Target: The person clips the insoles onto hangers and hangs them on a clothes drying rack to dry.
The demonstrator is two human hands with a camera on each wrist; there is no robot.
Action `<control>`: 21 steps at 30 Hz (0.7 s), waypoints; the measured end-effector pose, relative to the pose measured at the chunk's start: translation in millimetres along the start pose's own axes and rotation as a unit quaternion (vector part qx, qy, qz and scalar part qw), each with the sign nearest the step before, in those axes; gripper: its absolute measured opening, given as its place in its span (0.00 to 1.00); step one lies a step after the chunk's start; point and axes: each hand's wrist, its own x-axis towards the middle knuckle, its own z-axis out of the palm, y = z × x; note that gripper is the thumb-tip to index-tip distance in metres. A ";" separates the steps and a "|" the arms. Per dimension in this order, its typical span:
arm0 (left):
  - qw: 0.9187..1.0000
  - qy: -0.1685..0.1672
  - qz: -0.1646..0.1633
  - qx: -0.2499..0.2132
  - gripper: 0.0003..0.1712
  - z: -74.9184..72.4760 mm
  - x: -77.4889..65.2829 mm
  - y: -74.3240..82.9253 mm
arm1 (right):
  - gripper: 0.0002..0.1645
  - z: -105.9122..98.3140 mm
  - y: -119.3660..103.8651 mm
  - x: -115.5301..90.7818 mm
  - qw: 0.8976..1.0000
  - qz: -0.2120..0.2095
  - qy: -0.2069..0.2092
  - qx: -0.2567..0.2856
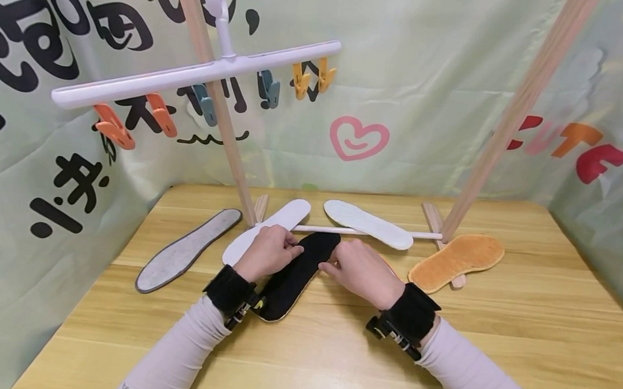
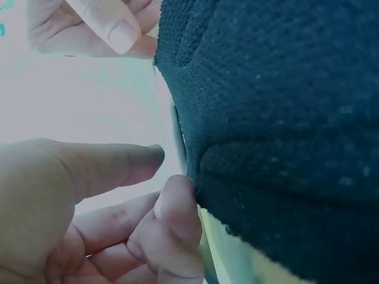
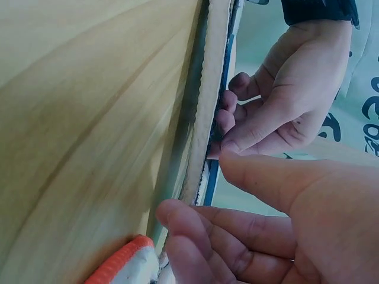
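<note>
A black insole (image 1: 299, 274) lies at an angle between my hands, its pale underside edge (image 3: 204, 118) showing in the right wrist view. My left hand (image 1: 275, 252) is at its left side. Partly bent fingers (image 2: 177, 219) touch the insole's edge, while the thumb stands apart from them. On the opposite side, my right hand (image 1: 365, 272) has loosely bent fingers (image 3: 183, 228) beside the edge, with a gap to the thumb. A white insole (image 1: 247, 243) lies partly behind the left hand. Behind the right hand, an orange-trimmed piece (image 3: 121, 263) is mostly hidden.
A grey insole (image 1: 186, 253) lies left, another white insole (image 1: 367, 223) behind, and an orange insole (image 1: 457, 262) right. The wooden stand's white rod (image 1: 317, 229) crosses the table (image 1: 325, 363). Above hangs a white hanger (image 1: 191, 73) with several coloured clips (image 1: 160, 115).
</note>
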 end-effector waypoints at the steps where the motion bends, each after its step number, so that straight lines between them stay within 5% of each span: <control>1: 1.000 0.003 0.002 0.000 0.09 0.0 0.0 0.0 | 0.22 -0.4 -0.1 0.2 1.000 0.004 0.000 0.004; 21: 1.000 0.001 0.017 0.001 0.13 -4.3 -3.9 5.2 | 0.35 -2.7 -0.4 -0.1 1.000 0.009 0.028 0.010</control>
